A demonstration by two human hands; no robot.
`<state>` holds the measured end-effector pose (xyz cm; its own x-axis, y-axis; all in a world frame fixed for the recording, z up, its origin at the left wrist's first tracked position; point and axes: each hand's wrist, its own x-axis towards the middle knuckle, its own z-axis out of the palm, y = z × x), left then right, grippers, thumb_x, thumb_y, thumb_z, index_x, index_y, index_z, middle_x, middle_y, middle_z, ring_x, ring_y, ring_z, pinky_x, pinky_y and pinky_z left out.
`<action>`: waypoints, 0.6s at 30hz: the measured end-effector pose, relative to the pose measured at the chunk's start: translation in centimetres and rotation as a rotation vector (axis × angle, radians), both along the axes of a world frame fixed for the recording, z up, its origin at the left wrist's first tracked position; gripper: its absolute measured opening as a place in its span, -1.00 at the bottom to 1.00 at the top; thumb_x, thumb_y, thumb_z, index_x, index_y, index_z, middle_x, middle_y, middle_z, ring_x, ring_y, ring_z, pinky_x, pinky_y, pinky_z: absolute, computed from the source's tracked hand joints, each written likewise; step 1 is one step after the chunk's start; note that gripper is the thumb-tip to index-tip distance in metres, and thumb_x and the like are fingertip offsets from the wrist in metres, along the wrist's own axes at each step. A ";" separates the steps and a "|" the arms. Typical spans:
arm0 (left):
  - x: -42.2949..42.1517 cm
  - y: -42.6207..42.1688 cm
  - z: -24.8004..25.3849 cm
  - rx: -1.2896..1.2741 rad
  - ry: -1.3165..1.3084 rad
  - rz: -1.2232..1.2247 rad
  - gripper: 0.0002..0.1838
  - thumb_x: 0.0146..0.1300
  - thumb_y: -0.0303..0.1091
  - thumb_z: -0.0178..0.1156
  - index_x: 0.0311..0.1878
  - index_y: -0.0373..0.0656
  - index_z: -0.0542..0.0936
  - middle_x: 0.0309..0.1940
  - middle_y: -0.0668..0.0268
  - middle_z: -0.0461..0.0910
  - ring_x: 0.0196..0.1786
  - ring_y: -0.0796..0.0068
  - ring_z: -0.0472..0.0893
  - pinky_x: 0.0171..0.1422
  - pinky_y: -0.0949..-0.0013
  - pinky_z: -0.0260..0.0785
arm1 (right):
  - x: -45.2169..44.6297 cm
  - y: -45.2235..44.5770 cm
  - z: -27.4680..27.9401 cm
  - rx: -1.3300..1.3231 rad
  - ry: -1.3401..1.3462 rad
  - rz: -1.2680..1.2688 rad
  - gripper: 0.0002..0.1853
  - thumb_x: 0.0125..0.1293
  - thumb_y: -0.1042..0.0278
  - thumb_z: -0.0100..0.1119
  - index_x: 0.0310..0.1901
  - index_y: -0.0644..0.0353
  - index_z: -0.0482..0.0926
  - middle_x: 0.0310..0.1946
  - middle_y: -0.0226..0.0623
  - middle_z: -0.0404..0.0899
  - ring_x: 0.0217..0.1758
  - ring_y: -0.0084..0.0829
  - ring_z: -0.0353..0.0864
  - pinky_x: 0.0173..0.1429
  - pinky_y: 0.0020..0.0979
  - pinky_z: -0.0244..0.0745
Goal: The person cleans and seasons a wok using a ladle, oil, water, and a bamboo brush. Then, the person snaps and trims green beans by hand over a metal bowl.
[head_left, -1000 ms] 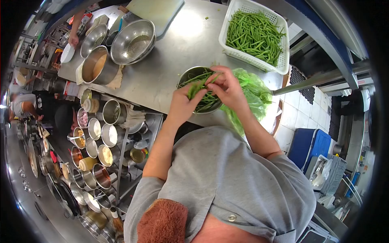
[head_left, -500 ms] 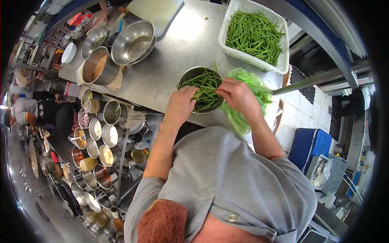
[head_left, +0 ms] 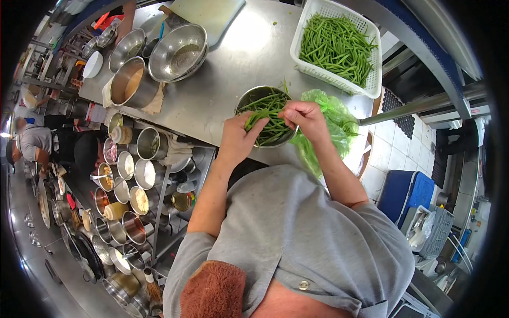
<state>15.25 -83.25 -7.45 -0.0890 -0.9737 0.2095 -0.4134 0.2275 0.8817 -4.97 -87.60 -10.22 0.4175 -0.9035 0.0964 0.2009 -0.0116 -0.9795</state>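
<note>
In front of me a metal bowl [head_left: 245,95] holds green beans [head_left: 272,99]. My left hand [head_left: 237,132] is closed around a small bunch of green beans over the bowl's left side. At the right side of the rim my right hand [head_left: 307,121] is pinched close to the ends of those beans; whether a bean is between its fingertips is hidden. A light green plastic bag [head_left: 326,114], partly under my right forearm, lies beside the bowl.
A white plastic basket [head_left: 297,59] full of green beans stands at the back right. Steel bowls [head_left: 177,53], a pot [head_left: 132,85] and a cutting board [head_left: 209,16] are at the back left. Below the table's left edge sit several food containers [head_left: 146,172]. Another person [head_left: 37,138] is at far left.
My right hand has turned and drawn slightly back from the bunch, its fingers more curled. My left hand still holds the beans, now tilted more open toward me.
</note>
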 end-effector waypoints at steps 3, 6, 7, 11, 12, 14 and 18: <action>-0.1 0.2 -0.1 0.111 0.163 0.034 -0.81 0.24 -0.35 0.29 -0.26 -0.31 0.62 -0.53 0.30 0.58 -0.44 0.61 0.46 -0.31 0.44 0.34 | 0.0 -0.3 -0.2 -0.131 0.111 -0.009 -0.83 0.35 0.40 0.19 -0.32 0.34 0.64 -0.56 -0.45 0.50 -0.54 -0.68 0.38 -0.47 -0.58 0.28; 0.5 0.1 -0.3 0.272 0.052 -0.054 -0.81 0.25 -0.35 0.29 -0.29 -0.31 0.61 -0.56 0.39 0.53 -0.45 0.66 0.42 -0.33 0.48 0.31 | -0.9 -0.9 -0.9 -0.055 0.020 -0.042 -0.86 0.33 0.43 0.20 -0.32 0.34 0.64 -0.55 -0.47 0.51 -0.53 -0.69 0.38 -0.46 -0.59 0.29; 0.2 0.1 -0.2 0.208 0.077 -0.141 -0.82 0.26 -0.34 0.28 -0.29 -0.30 0.60 -0.56 0.42 0.52 -0.45 0.68 0.41 -0.34 0.50 0.29 | -0.9 -1.0 -0.8 -0.052 0.021 -0.039 -0.86 0.33 0.43 0.20 -0.32 0.34 0.64 -0.55 -0.47 0.51 -0.53 -0.69 0.38 -0.46 -0.59 0.29; -0.3 0.3 0.3 0.318 0.253 -0.062 -0.82 0.30 -0.34 0.24 -0.24 -0.30 0.61 -0.50 0.38 0.57 -0.40 0.64 0.46 -0.27 0.45 0.37 | -1.0 -1.6 -0.3 0.043 -0.048 -0.120 -0.93 0.29 0.52 0.20 -0.27 0.34 0.63 -0.52 -0.41 0.50 -0.55 -0.63 0.40 -0.47 -0.58 0.25; -0.3 0.2 0.3 0.318 0.252 -0.067 -0.82 0.30 -0.34 0.24 -0.24 -0.30 0.61 -0.50 0.38 0.57 -0.40 0.64 0.46 -0.27 0.45 0.37 | -0.9 -1.6 -0.3 -0.059 0.163 -0.169 -0.91 0.29 0.53 0.21 -0.22 0.35 0.63 -0.50 -0.39 0.52 -0.53 -0.60 0.43 -0.46 -0.57 0.30; 0.1 -0.2 0.0 0.284 0.341 0.044 -0.82 0.32 -0.32 0.23 -0.25 -0.28 0.59 -0.53 0.45 0.54 -0.47 0.67 0.43 -0.36 0.49 0.32 | 0.1 -1.1 0.1 -0.230 0.296 -0.196 -0.88 0.28 0.51 0.21 -0.18 0.32 0.64 -0.45 -0.34 0.58 -0.50 -0.56 0.48 -0.42 -0.53 0.36; 0.1 -0.4 -0.3 0.376 0.475 0.077 -0.82 0.34 -0.29 0.22 -0.32 -0.17 0.50 -0.74 0.52 0.32 -0.75 0.75 0.23 -0.69 0.56 0.03 | 1.2 -0.1 0.5 -0.411 0.469 -0.244 -0.80 0.26 0.51 0.23 -0.08 0.28 0.63 -0.34 -0.18 0.64 -0.42 -0.45 0.58 -0.33 -0.46 0.46</action>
<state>15.37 -83.69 -7.73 0.0036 -0.9887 -0.1499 0.0421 -0.1496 0.9878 -3.79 -87.70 -9.77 0.2878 -0.9058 0.3111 -0.3012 -0.3939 -0.8684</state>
